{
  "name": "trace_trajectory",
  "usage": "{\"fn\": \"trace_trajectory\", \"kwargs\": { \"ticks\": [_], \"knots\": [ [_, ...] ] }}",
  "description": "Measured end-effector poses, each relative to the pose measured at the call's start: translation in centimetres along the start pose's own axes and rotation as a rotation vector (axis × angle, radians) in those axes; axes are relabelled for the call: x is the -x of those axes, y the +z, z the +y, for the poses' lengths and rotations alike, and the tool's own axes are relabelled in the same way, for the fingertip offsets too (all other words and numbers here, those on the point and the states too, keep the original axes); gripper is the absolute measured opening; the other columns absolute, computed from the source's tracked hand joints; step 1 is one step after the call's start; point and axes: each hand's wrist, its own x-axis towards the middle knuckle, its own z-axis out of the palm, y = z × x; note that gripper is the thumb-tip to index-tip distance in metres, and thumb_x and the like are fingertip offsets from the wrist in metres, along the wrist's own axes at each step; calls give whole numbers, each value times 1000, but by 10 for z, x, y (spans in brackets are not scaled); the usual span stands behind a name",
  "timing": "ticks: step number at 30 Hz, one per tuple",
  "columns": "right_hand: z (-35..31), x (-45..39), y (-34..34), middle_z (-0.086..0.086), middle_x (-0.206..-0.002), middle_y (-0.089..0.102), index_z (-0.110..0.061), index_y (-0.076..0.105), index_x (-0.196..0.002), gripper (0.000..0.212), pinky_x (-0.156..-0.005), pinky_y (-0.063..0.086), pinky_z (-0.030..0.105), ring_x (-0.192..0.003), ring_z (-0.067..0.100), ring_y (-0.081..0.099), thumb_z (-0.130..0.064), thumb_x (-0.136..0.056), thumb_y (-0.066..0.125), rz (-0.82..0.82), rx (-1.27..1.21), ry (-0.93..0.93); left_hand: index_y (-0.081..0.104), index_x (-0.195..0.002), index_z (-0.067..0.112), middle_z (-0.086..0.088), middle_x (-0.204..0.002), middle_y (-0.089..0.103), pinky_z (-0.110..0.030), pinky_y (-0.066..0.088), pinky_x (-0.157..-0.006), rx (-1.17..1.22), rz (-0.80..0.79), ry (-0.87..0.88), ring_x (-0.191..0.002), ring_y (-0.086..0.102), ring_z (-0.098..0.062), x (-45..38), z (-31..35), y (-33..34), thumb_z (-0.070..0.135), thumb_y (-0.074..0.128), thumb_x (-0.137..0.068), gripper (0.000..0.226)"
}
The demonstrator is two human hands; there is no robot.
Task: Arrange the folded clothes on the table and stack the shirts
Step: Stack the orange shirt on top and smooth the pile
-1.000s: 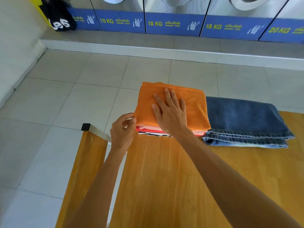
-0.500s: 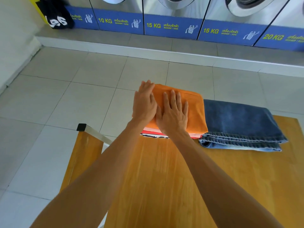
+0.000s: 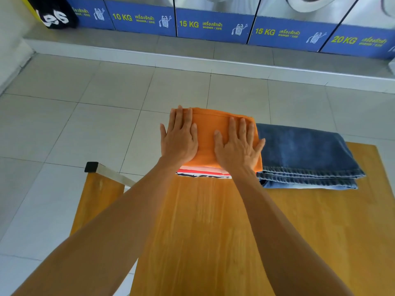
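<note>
A folded orange shirt (image 3: 206,135) tops a small stack at the far left corner of the wooden table (image 3: 213,221). Under it show the edges of a red, white and dark striped shirt (image 3: 203,172). My left hand (image 3: 179,137) lies flat on the stack's left side, fingers apart, holding nothing. My right hand (image 3: 238,146) presses flat on the right side in the same way. Folded blue jeans (image 3: 303,154) lie right beside the stack, touching it.
A lower wooden bench with a metal rail (image 3: 111,173) stands left of the table. Tiled floor lies beyond the table's far edge. A row of washing machines with blue labels (image 3: 213,24) lines the back wall. A black bag (image 3: 54,14) hangs at top left.
My left hand came up from the stack's near left corner and now lies flat on the orange shirt. Both hands have spread apart across it, the right sliding rightward.
</note>
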Motion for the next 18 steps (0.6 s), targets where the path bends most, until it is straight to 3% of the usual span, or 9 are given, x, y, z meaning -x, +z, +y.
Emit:
{"fn": "trace_trajectory", "kwargs": {
  "ticks": [5,8,11,14,18],
  "knots": [
    [43,-10,-21,2,-169,-1,-22,8,-161,68,-119,-7,63,-155,24,-11,-55,-101,10,-24,-72,241,2,-158,28,-1,-167,1,-56,6,-121,7,-10,-10,-154,-2,-24,-1,4,-1,49,12,-104,60],
    [8,-11,-24,1,-168,-4,-26,7,-161,63,-121,-7,59,-155,23,-8,-52,-103,10,134,-18,20,5,-159,26,-2,-167,4,-54,9,-121,23,-16,-11,-154,1,-26,-3,4,-1,48,13,-104,60],
    [-26,-8,-13,0,-169,-1,-31,10,-160,63,-122,-6,55,-155,23,-6,-56,-103,6,117,-48,-187,9,-159,21,-3,-167,10,-50,15,-123,118,-16,-20,-154,7,-26,-5,0,-2,45,15,-105,59],
    [-15,-9,-4,-1,-169,0,-33,6,-160,65,-123,-6,53,-155,21,-6,-60,-102,4,39,-74,-217,8,-159,17,-2,-167,11,-45,16,-123,183,-16,-75,-154,7,-23,-8,-3,-2,40,17,-107,58],
    [21,-13,-4,-5,-169,-1,-34,3,-160,66,-122,-7,54,-155,18,-7,-61,-100,2,-5,-93,-124,7,-159,15,-2,-167,9,-42,15,-121,212,-11,-87,-154,5,-21,-9,-4,-1,38,19,-107,57]
  ]
}}
